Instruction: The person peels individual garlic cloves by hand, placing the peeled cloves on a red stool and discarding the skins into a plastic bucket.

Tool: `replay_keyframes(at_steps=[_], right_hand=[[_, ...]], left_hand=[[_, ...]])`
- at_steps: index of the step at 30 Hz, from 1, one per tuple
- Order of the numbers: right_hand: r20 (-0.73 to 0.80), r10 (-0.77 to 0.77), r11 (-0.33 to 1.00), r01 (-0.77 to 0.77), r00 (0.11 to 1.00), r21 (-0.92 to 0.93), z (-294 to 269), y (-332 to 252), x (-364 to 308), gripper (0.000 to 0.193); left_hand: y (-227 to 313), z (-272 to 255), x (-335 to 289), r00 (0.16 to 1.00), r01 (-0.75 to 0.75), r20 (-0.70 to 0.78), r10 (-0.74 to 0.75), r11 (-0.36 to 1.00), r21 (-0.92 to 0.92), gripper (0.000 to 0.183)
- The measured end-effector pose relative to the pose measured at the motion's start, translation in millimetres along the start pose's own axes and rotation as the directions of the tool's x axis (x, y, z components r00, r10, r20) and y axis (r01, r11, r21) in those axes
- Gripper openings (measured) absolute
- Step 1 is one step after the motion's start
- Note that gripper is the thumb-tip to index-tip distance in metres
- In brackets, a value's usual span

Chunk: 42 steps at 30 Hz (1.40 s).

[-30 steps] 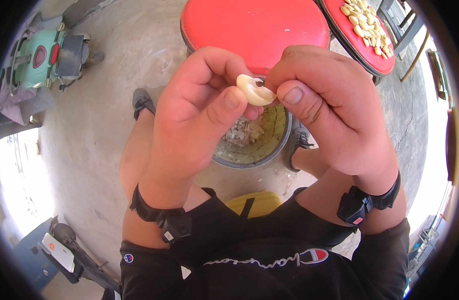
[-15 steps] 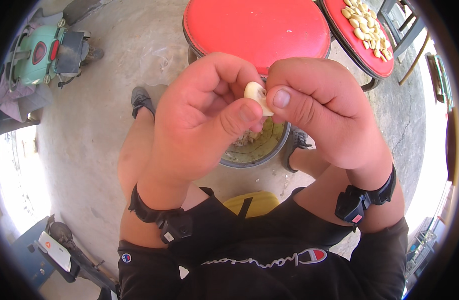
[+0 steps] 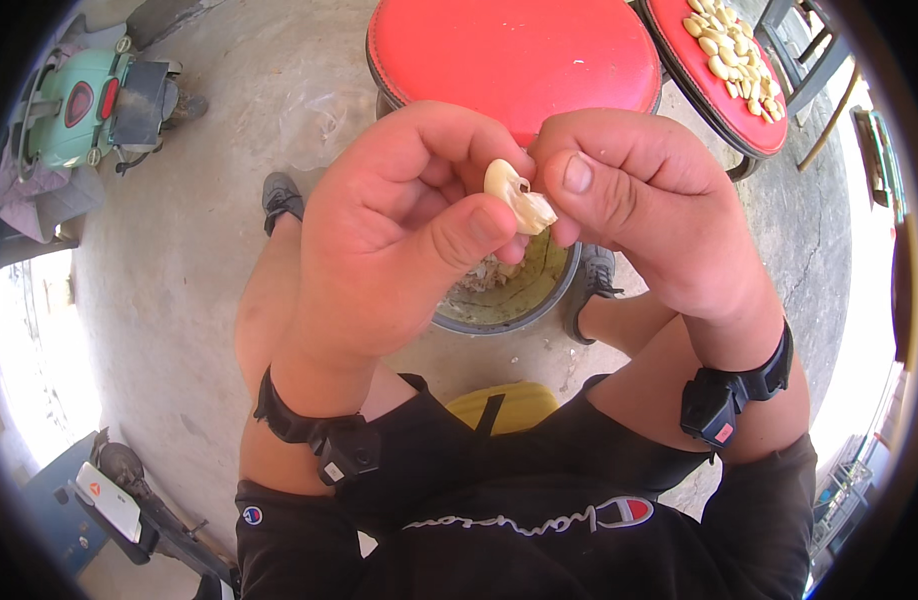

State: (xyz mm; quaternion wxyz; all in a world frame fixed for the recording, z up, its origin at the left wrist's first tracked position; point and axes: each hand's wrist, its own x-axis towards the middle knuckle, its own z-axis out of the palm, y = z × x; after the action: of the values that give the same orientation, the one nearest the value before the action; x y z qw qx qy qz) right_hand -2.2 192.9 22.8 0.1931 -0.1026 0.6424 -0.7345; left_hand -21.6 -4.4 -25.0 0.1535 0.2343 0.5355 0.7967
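Over the bowl, my left hand (image 3: 399, 220) pinches a pale garlic clove (image 3: 501, 183) between thumb and fingers. Loose, torn skin (image 3: 535, 212) hangs from the clove's right side. My right hand (image 3: 649, 210) is closed against that side, thumb and fingers at the skin's edge; its fingertips are partly hidden. Below both hands stands a round bowl (image 3: 509, 326) with a grey rim, partly covered by them. Scraps of papery peel (image 3: 484, 275) lie in it.
A round red stool (image 3: 519, 60) stands just beyond my hands. Many pale cloves (image 3: 739, 60) lie on a second red stool (image 3: 679, 45) at the far right. A yellow seat (image 3: 509, 405) shows between my thighs. To the left is a green scooter (image 3: 79, 110).
The torn skin on the clove shows more widely now. My right thumb has shifted slightly right and up, opening a small gap from the clove's body; my left hand keeps its pinch.
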Motion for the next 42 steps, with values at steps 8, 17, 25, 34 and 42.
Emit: replay_keyframes(at_steps=[8, 17, 25, 34, 42], right_hand=[[-0.035, -0.216, 0.952, 0.202, 0.976, -0.231, -1.3, -2.8, -3.4, 0.01], [0.143, -0.507, 0.521, 0.434, 0.85, -0.734, -10.3, -7.4, -3.9, 0.013], [0.213, -0.684, 0.253, 0.5, 0.698, -0.828, -3.4, 4.1, 0.0, 0.017], [0.0, -0.3, 0.811, 0.255, 0.954, -0.526, 1.4, 0.5, -9.1, 0.006], [-0.143, -0.11, 0.981, 0.084, 0.984, -0.176, 7.5, 2.8, -7.6, 0.005]], left_hand=[[-0.9, 0.3, 1.9, 1.0, 0.005, -0.011, -0.005, 0.999, -0.035, 0.043], [-2.9, -1.7, 0.6, 1.0, -0.007, -0.031, 0.005, 0.999, -0.05, 0.04], [1.1, -0.5, 0.7, 0.996, 0.084, 0.013, -0.083, 0.987, -0.139, 0.04], [0.8, -2.5, -1.2, 0.996, 0.082, 0.048, -0.073, 0.976, -0.201, 0.035], [-4.5, -4.6, -0.1, 0.998, 0.012, 0.06, -0.001, 0.982, -0.189, 0.032]])
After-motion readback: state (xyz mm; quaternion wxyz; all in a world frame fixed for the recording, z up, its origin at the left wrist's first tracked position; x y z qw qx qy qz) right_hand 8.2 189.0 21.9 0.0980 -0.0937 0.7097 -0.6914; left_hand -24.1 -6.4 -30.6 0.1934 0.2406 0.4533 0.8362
